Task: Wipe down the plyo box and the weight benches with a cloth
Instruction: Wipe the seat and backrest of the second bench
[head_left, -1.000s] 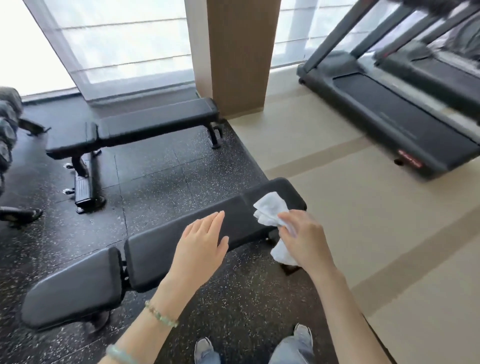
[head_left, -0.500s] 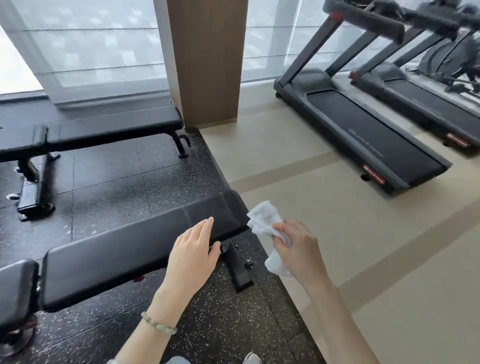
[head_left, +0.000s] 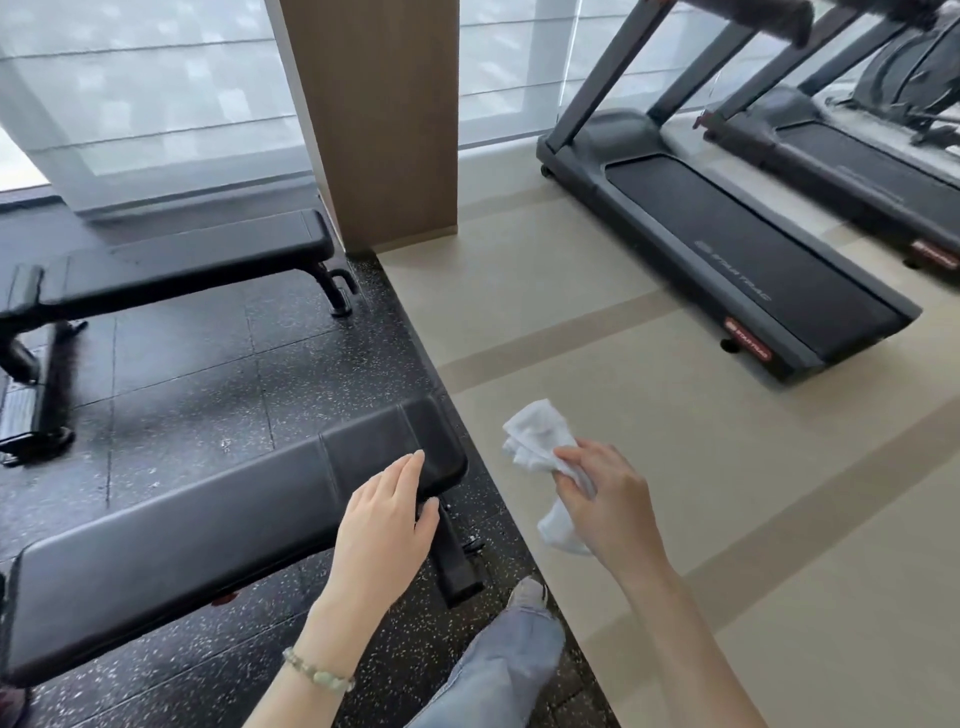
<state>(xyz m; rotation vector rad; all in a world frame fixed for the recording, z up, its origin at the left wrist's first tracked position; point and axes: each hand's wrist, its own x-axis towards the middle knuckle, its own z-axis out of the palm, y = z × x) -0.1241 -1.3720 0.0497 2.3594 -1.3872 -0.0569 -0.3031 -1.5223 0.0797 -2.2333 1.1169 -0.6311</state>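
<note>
- Left hand (head_left: 387, 525): fingers straight and together, palm down over the right end of the near black padded weight bench (head_left: 208, 525), thumb at its front edge. It holds nothing. Firm contact cannot be confirmed; judged a steadying or feeling touch.
- Right hand (head_left: 608, 504): fingers and thumb curled round a white crumpled cloth (head_left: 535, 434), pinched mid-length so one bunch stands above the fist and a tail hangs below.
- The cloth is off the pad, held in the air just beside the bench's right end, above the beige smooth floor (head_left: 675, 467). Judged: wiping is not in contact at this instant.
- Near bench: long flat pad, rounded corners, stitched seam across it near the right end, faintly glossy vinyl-like skin. Should wipe easily; the seam may trap dirt.
- Far black flat weight bench (head_left: 192, 265) stands well apart by the window, on the black speckled rubber flooring (head_left: 208, 384).
- No plyo box in view.
- Dark treadmill (head_left: 753, 260) stands on the beige floor, to the right.
</note>
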